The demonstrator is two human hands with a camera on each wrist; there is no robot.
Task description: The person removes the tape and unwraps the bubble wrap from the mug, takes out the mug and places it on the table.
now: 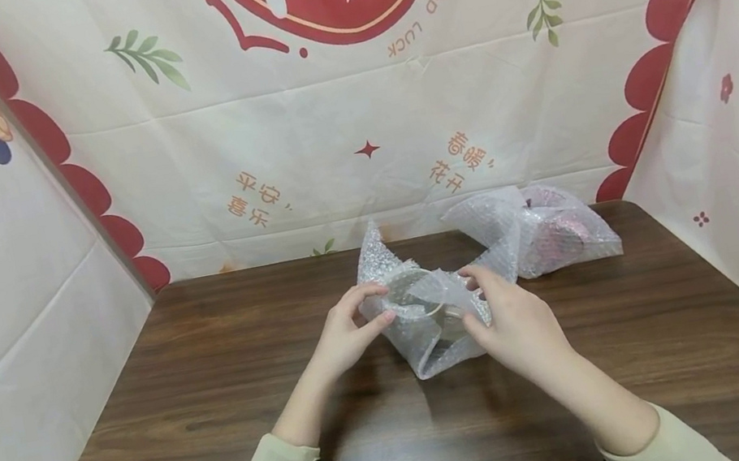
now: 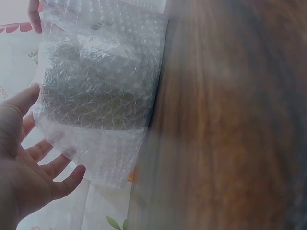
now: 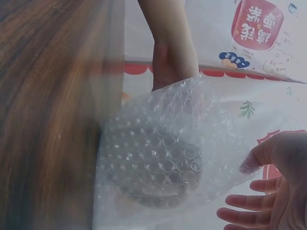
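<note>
A round-rimmed object (image 1: 413, 289) sits inside clear bubble wrap (image 1: 439, 354) near the middle of the table; its curved side shows blurred through the wrap (image 2: 96, 100) in the left wrist view. My left hand (image 1: 350, 333) is at its left side, thumb and fingers spread apart and touching the wrap. On the other side, my right hand (image 1: 519, 323) has its thumb and fingertips at the loose wrap beside the rim. The right wrist view shows this hand's fingers (image 3: 247, 201) spread, with the wrapped object (image 3: 153, 167) beyond them.
A second bubble-wrapped bundle (image 1: 558, 230) with something pinkish inside lies at the back right of the brown table (image 1: 216, 373), close behind the first. A patterned cloth (image 1: 321, 124) hangs behind the table and along both sides.
</note>
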